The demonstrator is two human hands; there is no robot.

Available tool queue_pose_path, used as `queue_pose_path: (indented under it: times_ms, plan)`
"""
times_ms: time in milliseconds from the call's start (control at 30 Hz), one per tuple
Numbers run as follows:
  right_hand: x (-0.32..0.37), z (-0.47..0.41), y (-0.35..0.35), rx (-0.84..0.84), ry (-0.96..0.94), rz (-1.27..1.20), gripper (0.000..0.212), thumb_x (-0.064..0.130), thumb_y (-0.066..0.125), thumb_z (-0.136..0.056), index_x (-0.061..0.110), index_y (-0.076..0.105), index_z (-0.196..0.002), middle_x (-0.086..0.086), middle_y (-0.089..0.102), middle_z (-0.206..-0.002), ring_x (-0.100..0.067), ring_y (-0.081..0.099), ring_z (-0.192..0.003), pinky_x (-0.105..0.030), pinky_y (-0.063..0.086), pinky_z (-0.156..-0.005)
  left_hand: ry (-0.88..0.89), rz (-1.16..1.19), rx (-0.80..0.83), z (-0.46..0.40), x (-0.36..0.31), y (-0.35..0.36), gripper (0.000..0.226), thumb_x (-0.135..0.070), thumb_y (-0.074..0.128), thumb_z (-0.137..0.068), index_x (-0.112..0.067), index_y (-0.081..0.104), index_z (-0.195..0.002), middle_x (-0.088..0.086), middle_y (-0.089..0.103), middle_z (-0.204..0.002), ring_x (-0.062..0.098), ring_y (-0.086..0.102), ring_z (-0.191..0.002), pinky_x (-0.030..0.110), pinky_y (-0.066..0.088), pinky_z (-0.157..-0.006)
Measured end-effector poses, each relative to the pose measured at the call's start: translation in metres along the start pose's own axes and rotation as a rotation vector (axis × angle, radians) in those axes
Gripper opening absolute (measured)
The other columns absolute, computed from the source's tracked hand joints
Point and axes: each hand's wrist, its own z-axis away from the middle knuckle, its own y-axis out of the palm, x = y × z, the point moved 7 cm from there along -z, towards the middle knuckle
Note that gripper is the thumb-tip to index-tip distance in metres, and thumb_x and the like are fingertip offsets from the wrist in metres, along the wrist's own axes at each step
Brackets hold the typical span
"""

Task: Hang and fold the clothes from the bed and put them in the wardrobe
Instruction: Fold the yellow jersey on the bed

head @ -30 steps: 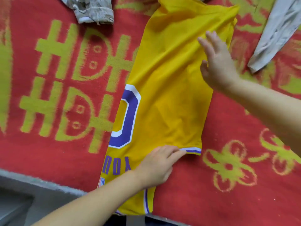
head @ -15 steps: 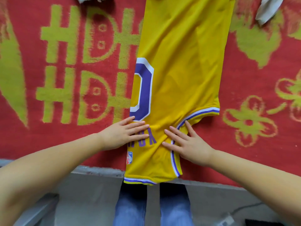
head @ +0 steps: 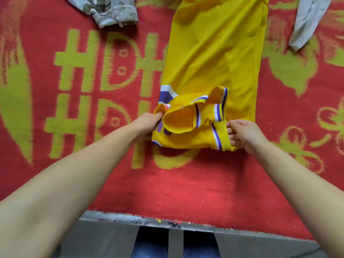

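Observation:
A yellow basketball jersey (head: 214,58) with purple and white trim lies lengthwise on the red bed cover (head: 167,183), folded into a long strip. Its near end is turned up and over onto the rest, showing the armhole and neck trim. My left hand (head: 149,121) grips the left edge of that turned-up end. My right hand (head: 242,135) grips the right edge, fingers curled under the fabric.
A grey patterned garment (head: 111,10) lies at the top left of the bed. A pale grey garment (head: 307,23) lies at the top right. The bed's near edge (head: 167,220) runs across the bottom, with my jeans and the floor below it.
Both hands went from pressing flat on the jersey's near end to gripping its sides. The near end, which hung over the bed edge, is now lifted and folded forward onto the jersey.

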Motion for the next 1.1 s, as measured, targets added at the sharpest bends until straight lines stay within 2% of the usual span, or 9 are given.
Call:
queue_pose_path:
  times_ms: [267, 367, 433, 533, 667, 767, 867, 1000, 1100]
  plan:
    - [0.002, 0.026, 0.013, -0.03, -0.229, 0.466, 0.044, 0.034, 0.063, -0.09, 0.024, 0.042, -0.128, 0.0, 0.06, -0.078, -0.011, 0.056, -0.068, -0.027, 0.043, -0.06, -0.015, 0.107, -0.232, 0.005, 0.019, -0.005, 0.04, -0.043, 0.049, -0.096, -0.009, 0.067, -0.083, 0.008, 0.06, -0.072, 0.023, 0.056, -0.071, 0.039, 0.048, -0.071]
    - [0.011, 0.036, 0.016, -0.105, -0.315, 0.582, 0.065, 0.023, 0.065, -0.089, 0.017, 0.032, -0.144, -0.01, 0.06, -0.094, -0.027, 0.059, -0.089, -0.036, 0.044, -0.074, 0.395, -0.373, -0.465, 0.025, -0.004, -0.009, 0.026, -0.03, 0.061, -0.09, -0.012, 0.058, -0.108, 0.009, 0.06, -0.093, 0.027, 0.055, -0.088, 0.041, 0.045, -0.073]
    - [0.036, 0.047, 0.018, -0.278, -0.56, 0.85, 0.073, 0.019, 0.07, -0.084, 0.016, 0.032, -0.147, -0.013, 0.055, -0.118, -0.032, 0.052, -0.11, -0.043, 0.043, -0.087, 0.752, -0.777, -0.578, 0.048, -0.026, 0.006, 0.061, -0.018, 0.067, -0.08, -0.013, 0.044, -0.136, 0.015, 0.056, -0.119, 0.033, 0.055, -0.108, 0.046, 0.047, -0.084]
    - [0.06, 0.047, 0.045, -0.241, -0.834, 1.208, 0.065, 0.019, 0.072, -0.076, 0.018, 0.05, -0.137, -0.016, 0.035, -0.15, -0.035, 0.029, -0.14, -0.053, 0.031, -0.106, 1.075, -1.119, -0.462, 0.055, -0.045, 0.031, 0.052, -0.016, 0.055, -0.077, -0.015, 0.058, -0.129, 0.021, 0.049, -0.138, 0.04, 0.047, -0.127, 0.059, 0.038, -0.102]
    - [0.089, 0.0, 0.047, -0.128, -0.695, 1.001, 0.032, 0.024, 0.063, -0.086, 0.014, 0.063, -0.117, -0.009, 0.041, -0.145, -0.026, 0.031, -0.138, -0.043, 0.027, -0.111, 0.884, -0.792, -0.434, 0.021, -0.082, -0.001, 0.024, -0.007, 0.069, -0.076, 0.0, 0.066, -0.098, 0.024, 0.052, -0.128, 0.043, 0.045, -0.123, 0.055, 0.037, -0.1]
    - [0.123, -0.025, 0.04, -0.251, -0.631, 0.817, 0.041, 0.037, 0.059, -0.091, 0.014, 0.056, -0.125, -0.011, 0.046, -0.134, -0.028, 0.04, -0.128, -0.041, 0.034, -0.1, 0.627, -0.553, -0.662, -0.005, -0.11, -0.036, 0.043, -0.024, 0.062, -0.089, -0.004, 0.051, -0.124, 0.016, 0.044, -0.132, 0.033, 0.039, -0.125, 0.035, 0.028, -0.104]
    - [0.138, -0.028, 0.04, -0.392, -0.638, 0.824, 0.051, 0.039, 0.048, -0.097, 0.015, 0.04, -0.141, -0.012, 0.038, -0.143, -0.028, 0.034, -0.134, -0.042, 0.032, -0.102, 0.635, -0.514, -0.753, -0.002, -0.13, -0.032, 0.062, -0.032, 0.055, -0.092, -0.011, 0.032, -0.145, 0.015, 0.031, -0.148, 0.03, 0.029, -0.138, 0.04, 0.02, -0.113]
    - [0.116, 0.036, 0.062, -0.307, -1.085, 0.989, 0.064, 0.037, 0.054, -0.085, 0.014, 0.04, -0.144, -0.014, 0.033, -0.152, -0.033, 0.028, -0.142, -0.056, 0.023, -0.11, 1.122, -0.984, -0.557, 0.047, -0.095, 0.05, 0.073, -0.046, 0.049, -0.086, -0.005, 0.034, -0.145, 0.021, 0.032, -0.15, 0.034, 0.029, -0.141, 0.062, 0.022, -0.111]
    - [0.032, 0.06, 0.065, -0.043, -1.014, 1.434, 0.093, 0.052, 0.066, -0.072, 0.029, 0.022, -0.151, -0.013, 0.014, -0.159, -0.042, 0.008, -0.145, -0.074, 0.009, -0.103, 1.064, -1.344, -0.277, 0.054, -0.016, 0.081, 0.092, -0.054, 0.062, -0.073, -0.009, 0.032, -0.147, 0.021, 0.024, -0.153, 0.035, 0.021, -0.143, 0.065, 0.023, -0.108]
